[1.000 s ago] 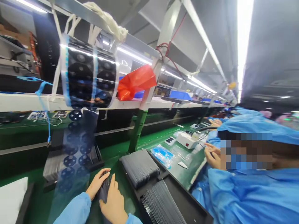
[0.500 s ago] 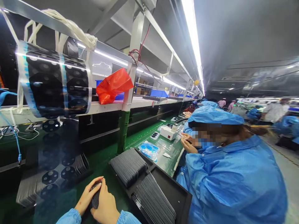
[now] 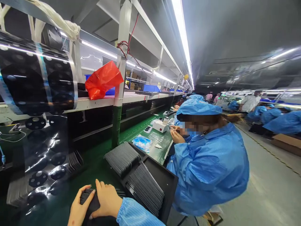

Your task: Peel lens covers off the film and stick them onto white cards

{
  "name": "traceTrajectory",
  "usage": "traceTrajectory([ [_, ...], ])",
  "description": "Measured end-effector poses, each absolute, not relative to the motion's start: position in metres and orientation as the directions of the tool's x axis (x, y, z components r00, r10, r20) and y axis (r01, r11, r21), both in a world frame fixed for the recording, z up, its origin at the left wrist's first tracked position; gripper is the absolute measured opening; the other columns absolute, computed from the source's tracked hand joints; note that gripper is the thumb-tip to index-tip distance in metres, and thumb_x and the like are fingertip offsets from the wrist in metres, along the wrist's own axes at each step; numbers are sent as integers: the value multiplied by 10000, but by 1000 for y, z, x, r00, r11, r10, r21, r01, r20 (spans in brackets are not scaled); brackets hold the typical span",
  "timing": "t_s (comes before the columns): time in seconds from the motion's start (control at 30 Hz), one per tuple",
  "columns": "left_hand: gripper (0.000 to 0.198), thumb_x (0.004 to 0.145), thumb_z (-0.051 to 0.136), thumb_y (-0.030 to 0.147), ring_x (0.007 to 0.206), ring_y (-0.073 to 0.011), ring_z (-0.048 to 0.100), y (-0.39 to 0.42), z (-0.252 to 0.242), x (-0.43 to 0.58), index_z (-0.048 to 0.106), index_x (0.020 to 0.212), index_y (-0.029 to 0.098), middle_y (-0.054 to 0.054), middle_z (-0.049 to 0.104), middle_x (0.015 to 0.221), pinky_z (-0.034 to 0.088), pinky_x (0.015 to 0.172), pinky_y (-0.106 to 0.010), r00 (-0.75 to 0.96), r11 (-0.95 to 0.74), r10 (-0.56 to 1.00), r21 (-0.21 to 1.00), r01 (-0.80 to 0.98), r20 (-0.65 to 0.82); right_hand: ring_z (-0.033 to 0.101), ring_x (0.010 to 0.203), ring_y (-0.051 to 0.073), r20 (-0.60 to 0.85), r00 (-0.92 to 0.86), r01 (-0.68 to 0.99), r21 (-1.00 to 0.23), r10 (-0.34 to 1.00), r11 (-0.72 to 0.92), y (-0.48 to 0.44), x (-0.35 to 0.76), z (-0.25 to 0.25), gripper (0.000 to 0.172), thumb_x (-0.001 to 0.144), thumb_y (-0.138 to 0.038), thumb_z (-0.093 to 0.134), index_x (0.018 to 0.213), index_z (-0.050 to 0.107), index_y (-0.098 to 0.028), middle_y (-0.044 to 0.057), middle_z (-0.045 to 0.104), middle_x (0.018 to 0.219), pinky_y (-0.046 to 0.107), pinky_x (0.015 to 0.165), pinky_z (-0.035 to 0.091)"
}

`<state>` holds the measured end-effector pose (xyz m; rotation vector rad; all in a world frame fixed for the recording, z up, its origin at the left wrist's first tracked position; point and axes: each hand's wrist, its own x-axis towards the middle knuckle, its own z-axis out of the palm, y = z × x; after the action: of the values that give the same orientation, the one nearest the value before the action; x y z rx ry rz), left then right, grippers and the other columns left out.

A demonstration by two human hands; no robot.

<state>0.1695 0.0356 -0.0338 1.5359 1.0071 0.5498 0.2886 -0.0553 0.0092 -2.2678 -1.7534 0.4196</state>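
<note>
My left hand (image 3: 78,205) is closed round a stack of thin black plates (image 3: 86,195), its thumb across the near side and its fingers behind. Against the right side of the same stack is my right hand (image 3: 107,197), fingers stretched over the far edge and thumb low on the near face. The stack's lower part is dark and partly covered by my hands. Just right of them lies a black tray (image 3: 170,175) with two rows of similar thin plates, the farther row (image 3: 122,158) and the nearer row (image 3: 145,188).
A clear film sheet (image 3: 60,135) with black round pieces hangs at left, before more stacked plates (image 3: 75,160). A co-worker in blue (image 3: 211,163) sits right of the tray. A blue bag (image 3: 142,143) and a white box (image 3: 160,126) are beyond it. A green-wrapped post (image 3: 116,125) rises from the bench.
The view has swung right, so the scene sits farther left. My right hand's fingers have spread away from my left fingertips, showing more of the stack's top.
</note>
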Motion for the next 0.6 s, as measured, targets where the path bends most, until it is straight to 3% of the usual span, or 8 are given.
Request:
traceTrajectory([
  [0.1,665,522,692,684,1089,-285,558,33,-32,173,610,980,209,-42,625,1121,475,934,-365,504,18,845,952,307,-178,514,1084,404,-50,398,825,-416,916,-382,-94,290,11,1175,429,-235,899,1443,314,-136,215,513,1208,585,957,396],
  [0.2,654,533,689,681,1072,-274,557,28,-27,175,612,959,191,-52,620,1116,457,931,-352,498,17,852,959,282,-162,418,1222,327,-53,529,659,-602,847,-450,-136,295,5,886,592,-230,803,1388,419,-167,133,461,1310,495,1087,327],
  [0.27,636,560,682,667,1044,-266,561,25,-25,175,605,966,183,-60,613,1111,448,928,-358,509,17,848,966,258,-150,348,1301,227,-38,595,500,-765,803,-407,-152,295,-5,796,637,-166,721,1375,424,-203,59,412,1367,375,1163,270],
  [0.37,600,599,675,640,1050,-250,562,23,-26,172,594,986,189,-53,607,1114,442,944,-351,516,21,845,973,229,-139,338,1308,170,-16,687,252,-933,726,-259,-157,289,-22,771,635,-140,652,1357,395,-223,31,387,1372,307,1169,266],
  [0.47,579,636,670,601,1141,-232,536,22,-29,171,561,1050,211,-40,590,1179,411,1026,-353,510,31,850,979,200,-131,404,1248,169,2,726,88,-992,688,-91,-153,285,-33,790,633,-195,654,1355,336,-222,44,438,1297,303,1130,312],
  [0.6,608,685,643,552,1228,-221,487,20,-29,171,489,1179,233,-50,544,1279,364,1102,-382,531,76,835,986,148,-144,429,1221,179,10,689,26,-1000,724,-10,-153,291,-46,856,602,-247,697,1359,298,-219,50,448,1258,304,1113,326],
])
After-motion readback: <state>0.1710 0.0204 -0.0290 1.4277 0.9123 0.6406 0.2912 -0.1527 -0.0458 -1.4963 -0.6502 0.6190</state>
